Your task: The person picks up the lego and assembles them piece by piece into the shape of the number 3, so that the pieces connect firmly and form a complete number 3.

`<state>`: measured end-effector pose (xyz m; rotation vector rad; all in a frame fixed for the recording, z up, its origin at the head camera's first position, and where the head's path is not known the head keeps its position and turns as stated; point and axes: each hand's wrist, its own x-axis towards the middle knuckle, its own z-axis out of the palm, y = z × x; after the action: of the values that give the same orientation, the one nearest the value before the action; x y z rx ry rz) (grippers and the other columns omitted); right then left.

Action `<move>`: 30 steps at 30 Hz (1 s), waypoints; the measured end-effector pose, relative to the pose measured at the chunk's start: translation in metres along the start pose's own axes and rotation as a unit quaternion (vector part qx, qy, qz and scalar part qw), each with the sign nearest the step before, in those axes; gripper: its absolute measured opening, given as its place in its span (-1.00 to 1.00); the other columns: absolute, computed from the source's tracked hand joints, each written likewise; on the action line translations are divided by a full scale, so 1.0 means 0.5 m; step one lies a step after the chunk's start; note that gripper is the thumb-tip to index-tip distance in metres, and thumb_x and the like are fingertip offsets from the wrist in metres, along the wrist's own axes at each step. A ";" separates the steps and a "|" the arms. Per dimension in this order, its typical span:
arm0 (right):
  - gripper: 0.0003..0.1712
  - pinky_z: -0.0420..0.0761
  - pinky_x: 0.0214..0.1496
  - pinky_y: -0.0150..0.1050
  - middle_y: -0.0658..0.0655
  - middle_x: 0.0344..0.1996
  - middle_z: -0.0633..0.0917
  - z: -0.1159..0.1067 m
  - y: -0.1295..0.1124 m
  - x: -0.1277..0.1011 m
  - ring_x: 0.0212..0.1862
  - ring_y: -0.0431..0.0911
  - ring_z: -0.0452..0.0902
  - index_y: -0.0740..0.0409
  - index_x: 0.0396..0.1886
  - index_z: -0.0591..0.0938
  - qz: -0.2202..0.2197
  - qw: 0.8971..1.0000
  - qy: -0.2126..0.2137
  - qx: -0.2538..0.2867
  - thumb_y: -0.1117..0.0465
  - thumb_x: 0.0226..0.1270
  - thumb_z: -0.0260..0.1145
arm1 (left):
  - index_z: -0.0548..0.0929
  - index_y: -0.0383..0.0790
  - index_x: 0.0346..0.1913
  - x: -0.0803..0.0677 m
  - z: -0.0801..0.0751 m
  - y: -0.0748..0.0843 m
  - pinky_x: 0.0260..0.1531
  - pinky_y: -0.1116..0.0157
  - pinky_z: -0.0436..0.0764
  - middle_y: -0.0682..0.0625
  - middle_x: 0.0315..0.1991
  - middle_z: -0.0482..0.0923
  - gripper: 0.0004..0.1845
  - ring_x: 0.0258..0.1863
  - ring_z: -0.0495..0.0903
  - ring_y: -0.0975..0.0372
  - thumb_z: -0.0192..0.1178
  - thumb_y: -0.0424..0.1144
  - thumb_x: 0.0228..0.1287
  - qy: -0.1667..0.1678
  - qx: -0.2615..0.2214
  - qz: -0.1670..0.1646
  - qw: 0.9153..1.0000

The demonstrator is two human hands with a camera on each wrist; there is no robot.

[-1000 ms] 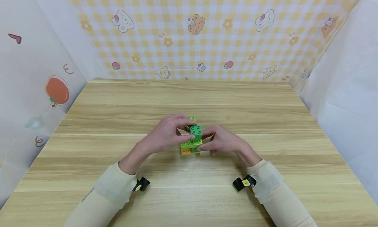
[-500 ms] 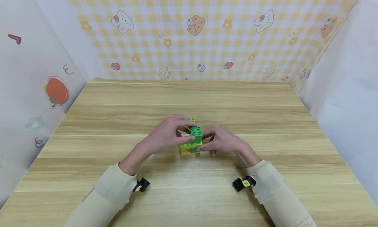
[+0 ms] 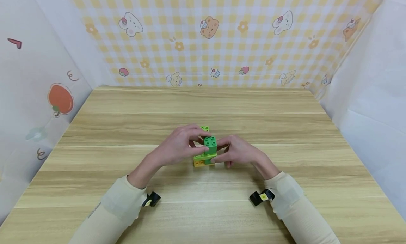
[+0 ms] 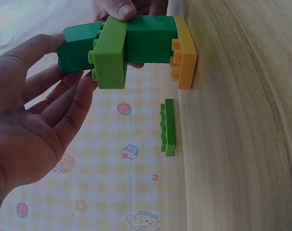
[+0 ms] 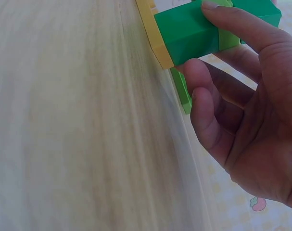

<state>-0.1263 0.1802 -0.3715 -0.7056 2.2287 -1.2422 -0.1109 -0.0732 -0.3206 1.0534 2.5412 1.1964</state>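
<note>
My left hand (image 3: 179, 145) pinches a dark green toy building block (image 3: 210, 146) between thumb and fingers. That block sits atop a short stack, slightly tilted, with some studs showing beneath it in the left wrist view. Under it is a lime green brick (image 4: 110, 65), then another dark green block (image 4: 150, 41), then an orange brick (image 4: 187, 60) flat on the table. My right hand (image 3: 239, 150) grips the stack from the right, its thumb and forefinger at the lower green block and lime brick. The top block's underside is partly hidden.
Behind the stack, a separate long lime green brick (image 4: 170, 127) lies on the wooden table (image 3: 203, 215). A yellow checked cloth (image 3: 228, 57) hangs along the table's far edge, with white sheets at both sides.
The top green block has come slightly down and toward me with my left hand, covering more of the lime brick's studs. My right hand has stayed in place.
</note>
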 end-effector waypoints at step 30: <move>-0.77 0.70 -0.49 -0.15 -0.01 -0.23 0.82 0.001 -0.001 -0.001 -0.60 -0.07 0.63 0.00 -0.06 0.80 -0.006 1.000 -0.002 -0.007 0.15 0.31 0.57 | 0.75 -0.19 0.18 0.002 0.007 -0.004 -0.10 0.34 0.75 -0.01 -0.03 0.68 -0.63 -0.09 0.77 0.21 0.47 -0.28 0.33 0.000 0.008 0.019 1.000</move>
<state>-0.1255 0.1801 -0.3713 -0.7273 2.2358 -1.2313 -0.1114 -0.0714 -0.3239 1.1090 2.5460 1.1877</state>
